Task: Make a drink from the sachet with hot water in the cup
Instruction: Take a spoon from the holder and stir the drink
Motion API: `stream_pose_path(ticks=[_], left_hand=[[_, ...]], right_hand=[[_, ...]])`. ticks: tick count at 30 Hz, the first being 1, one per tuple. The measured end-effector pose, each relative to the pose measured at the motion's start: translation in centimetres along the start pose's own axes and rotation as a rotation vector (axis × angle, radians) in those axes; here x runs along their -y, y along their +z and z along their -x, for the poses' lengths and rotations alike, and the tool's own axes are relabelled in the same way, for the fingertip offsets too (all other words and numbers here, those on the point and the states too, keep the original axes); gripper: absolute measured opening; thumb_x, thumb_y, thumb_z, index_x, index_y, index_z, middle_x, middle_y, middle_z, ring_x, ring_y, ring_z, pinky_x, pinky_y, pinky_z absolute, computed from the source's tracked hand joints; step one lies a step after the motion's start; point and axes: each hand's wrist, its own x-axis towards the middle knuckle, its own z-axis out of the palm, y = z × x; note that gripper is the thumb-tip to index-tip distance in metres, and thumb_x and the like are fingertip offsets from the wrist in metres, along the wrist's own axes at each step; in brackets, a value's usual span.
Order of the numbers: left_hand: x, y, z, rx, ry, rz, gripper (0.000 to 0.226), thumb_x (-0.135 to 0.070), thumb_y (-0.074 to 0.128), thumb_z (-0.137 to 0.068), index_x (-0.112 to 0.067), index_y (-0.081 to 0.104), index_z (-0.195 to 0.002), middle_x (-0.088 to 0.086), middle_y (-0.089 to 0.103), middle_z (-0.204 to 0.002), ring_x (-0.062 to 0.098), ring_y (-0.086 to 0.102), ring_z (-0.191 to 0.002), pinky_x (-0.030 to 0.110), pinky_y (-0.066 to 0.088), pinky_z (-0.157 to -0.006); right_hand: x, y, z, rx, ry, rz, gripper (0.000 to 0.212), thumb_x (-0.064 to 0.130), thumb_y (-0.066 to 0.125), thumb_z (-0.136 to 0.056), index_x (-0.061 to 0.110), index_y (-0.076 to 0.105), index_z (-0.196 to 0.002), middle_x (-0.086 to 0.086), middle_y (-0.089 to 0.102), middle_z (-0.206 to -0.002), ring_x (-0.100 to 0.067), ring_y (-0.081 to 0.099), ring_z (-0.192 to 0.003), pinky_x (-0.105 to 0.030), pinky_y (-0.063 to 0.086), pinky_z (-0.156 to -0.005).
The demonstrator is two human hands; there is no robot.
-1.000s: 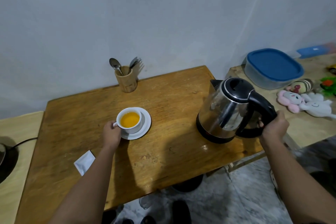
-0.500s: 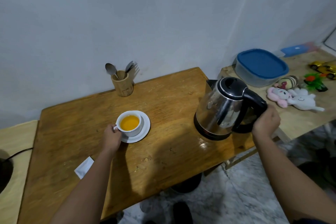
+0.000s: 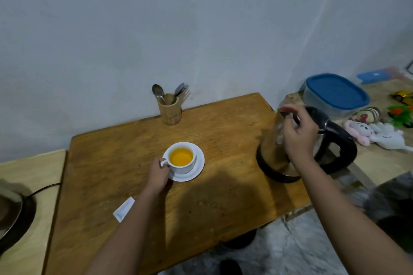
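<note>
A round wooden holder point(image 3: 169, 109) with a metal spoon point(image 3: 157, 92) and fork point(image 3: 181, 89) stood on the brown wooden tabletop point(image 3: 223, 131). A blue-lidded plastic tub point(image 3: 335, 94), striped plush toy point(image 3: 367, 114), pink-and-white plush rabbits point(image 3: 375, 135) and yellow toy car point(image 3: 403, 96) lay alongside.

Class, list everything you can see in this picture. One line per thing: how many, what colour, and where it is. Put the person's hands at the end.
table: 1, brown wood, centre
cup: 1, white, orange drink inside, on the saucer
saucer: 1, white, mid-table
sachet: 1, white, near left front edge, partly behind the arm
kettle: 1, steel with black handle and base, table's right end
utensil holder: 1, wooden, back of table, holds a spoon and forks
container: 1, clear with blue lid, side table at right
soft toys: several, pink and white, side table
toy car: 1, yellow, far right
left hand: at the cup's handle
right hand: fingers spread over the kettle's top, not on its handle
</note>
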Motion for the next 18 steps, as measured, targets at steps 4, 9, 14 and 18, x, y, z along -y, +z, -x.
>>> stream_pose_path(ticks=[4,9,14,18], left_hand=[[0.4,-0.3,0.1,0.024,0.007,0.011,0.025,-0.018,0.04,-0.096,-0.007,0.052,-0.115,0.014,0.057,-0.113,0.019,0.051,-0.093,0.031,0.04,-0.077],[0.8,-1.2,-0.4,0.074,0.021,0.031,0.026,-0.024,0.04,-0.096,-0.013,0.053,-0.116,0.007,0.058,-0.111,0.018,0.054,-0.098,0.028,0.044,-0.075],[1.8,-1.3,-0.8,0.062,0.034,0.083,0.024,-0.032,0.042,-0.094,-0.021,0.057,-0.109,0.007,0.063,-0.11,0.02,0.059,-0.099,0.032,0.048,-0.076],[2.4,-1.0,-1.4,0.028,-0.012,0.17,0.02,-0.022,0.047,-0.093,-0.018,0.06,-0.107,0.013,0.064,-0.107,0.023,0.06,-0.094,0.034,0.048,-0.075]], right_hand=[[2.5,6.9,0.1,0.374,-0.095,-0.032,0.024,-0.001,0.05,-0.085,0.01,0.067,-0.096,0.001,0.067,-0.093,-0.014,0.062,-0.09,-0.018,0.049,-0.079],[3.7,16.8,-0.3,0.724,0.03,-0.003,0.018,0.005,0.053,-0.085,0.011,0.069,-0.093,-0.008,0.071,-0.094,-0.019,0.063,-0.089,-0.034,0.052,-0.082],[4.1,25.8,-1.6,0.834,0.163,-0.021,0.02,0.005,0.051,-0.087,0.009,0.067,-0.098,-0.006,0.063,-0.09,-0.013,0.054,-0.078,-0.003,0.04,-0.053],[4.3,31.3,-3.8,0.852,0.178,-0.021,0.022,0.004,0.049,-0.088,0.002,0.067,-0.101,-0.015,0.067,-0.101,-0.016,0.054,-0.084,-0.008,0.037,-0.058]])
